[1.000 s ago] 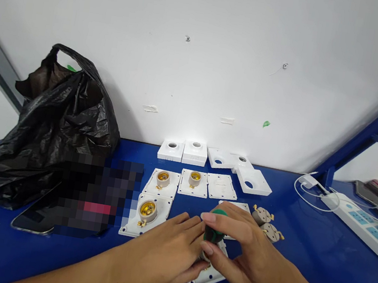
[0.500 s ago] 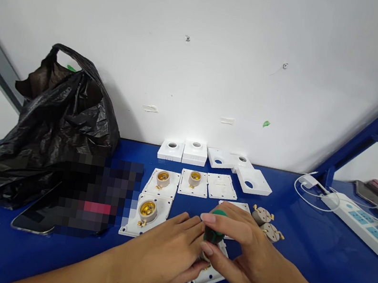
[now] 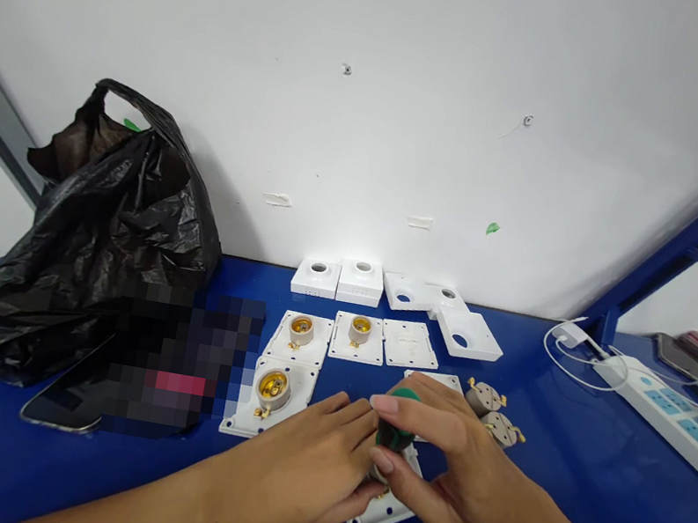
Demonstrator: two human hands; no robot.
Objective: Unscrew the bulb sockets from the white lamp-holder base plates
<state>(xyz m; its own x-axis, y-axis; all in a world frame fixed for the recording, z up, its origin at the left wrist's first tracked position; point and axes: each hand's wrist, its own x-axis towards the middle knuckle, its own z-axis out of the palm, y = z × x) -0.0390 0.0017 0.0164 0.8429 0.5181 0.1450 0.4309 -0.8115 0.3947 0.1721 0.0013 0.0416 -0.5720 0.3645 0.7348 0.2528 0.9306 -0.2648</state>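
Lamp socket [image 3: 379, 474], partly hidden, on its white base plate [image 3: 390, 518], lying on the blue table [image 3: 162, 498] beneath my hands. My right hand [image 3: 472, 487] pinches the green-and-black screwdriver [image 3: 396, 426] by its handle; my left hand [image 3: 302, 463] braces the socket, its closure I cannot tell. Screw-driving appears in hand; the next turn calls for downward pressure against a motionless plate.

Five white covers [image 3: 471, 324], six base plates [image 3: 409, 352], two loose sockets [image 3: 483, 398], one bag [image 3: 118, 241].
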